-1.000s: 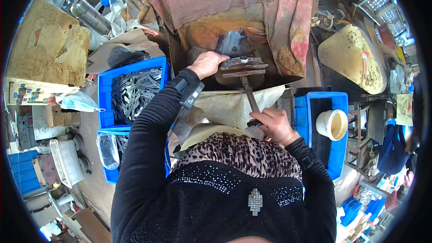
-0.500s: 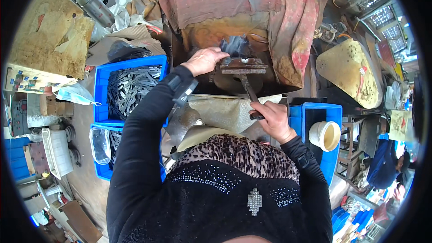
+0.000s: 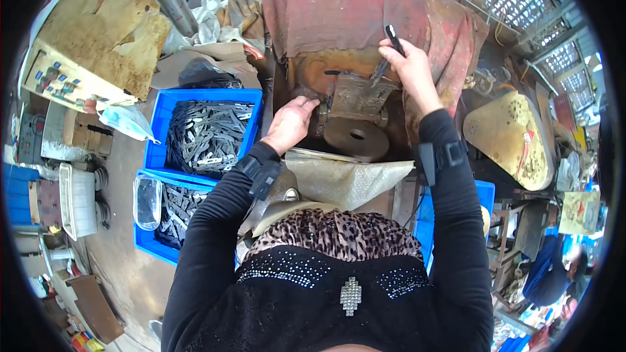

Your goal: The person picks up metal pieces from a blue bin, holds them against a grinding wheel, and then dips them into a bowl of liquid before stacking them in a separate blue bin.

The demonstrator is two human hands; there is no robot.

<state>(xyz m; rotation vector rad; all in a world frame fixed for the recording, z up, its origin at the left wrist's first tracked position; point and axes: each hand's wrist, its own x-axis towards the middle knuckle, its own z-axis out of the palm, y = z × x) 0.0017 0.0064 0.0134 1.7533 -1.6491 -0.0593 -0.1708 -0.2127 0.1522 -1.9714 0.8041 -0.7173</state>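
Note:
My right hand (image 3: 414,72) is closed round the black-gripped lever handle (image 3: 393,40), which stands up and away from me. The lever joins a worn, hinged metal plate (image 3: 362,98), now tilted up. Below the plate, a round metal disc (image 3: 340,138) with a centre hole lies in view. My left hand (image 3: 290,124) is beside the plate's left end, fingers curled together with the tips near its edge. Anything between those fingertips is too small to make out. Left of that hand, a blue bin (image 3: 151,137) holds many thin grey metal strips (image 3: 205,130).
A red stained cloth (image 3: 345,10) drapes over the machine. Nearer me, another blue bin (image 3: 155,244) holds strips and a clear plastic tub (image 3: 147,202). My right arm partly covers a blue bin (image 3: 484,189). A yellowish triangular board (image 3: 505,137) stands at right.
My right hand has swung the lever up and away, tilting the plate and exposing the disc. My left hand has drawn down and nearer me. The view has shifted slightly.

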